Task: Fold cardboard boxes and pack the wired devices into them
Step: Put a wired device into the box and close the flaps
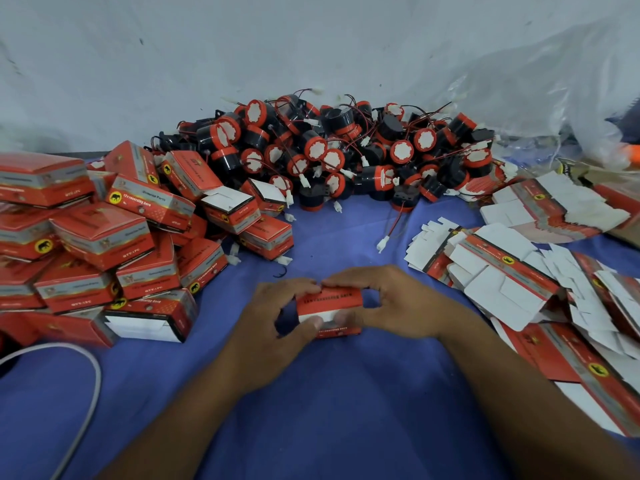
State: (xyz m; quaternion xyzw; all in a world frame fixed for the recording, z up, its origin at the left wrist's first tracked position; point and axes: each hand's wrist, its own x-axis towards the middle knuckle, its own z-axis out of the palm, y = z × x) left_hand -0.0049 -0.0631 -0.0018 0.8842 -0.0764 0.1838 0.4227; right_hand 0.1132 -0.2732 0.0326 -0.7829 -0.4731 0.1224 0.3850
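A pale wall (242, 46) fills the top of the frame above a blue-covered table (329, 410), with folded boxes (100, 233) piled at left, a heap of wired devices (332, 157) at upper centre and flat box blanks (505, 268) cut off at the right edge. At lower centre the left hand (277, 317) and right hand (391, 303) both grip one small red box (329, 301), fingers curled round it; blur hides its flaps.

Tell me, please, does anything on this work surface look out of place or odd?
One red wire trails out of the device pile across the blue cloth, and a box in the left stack sits with its flap open. The held box looks normal.
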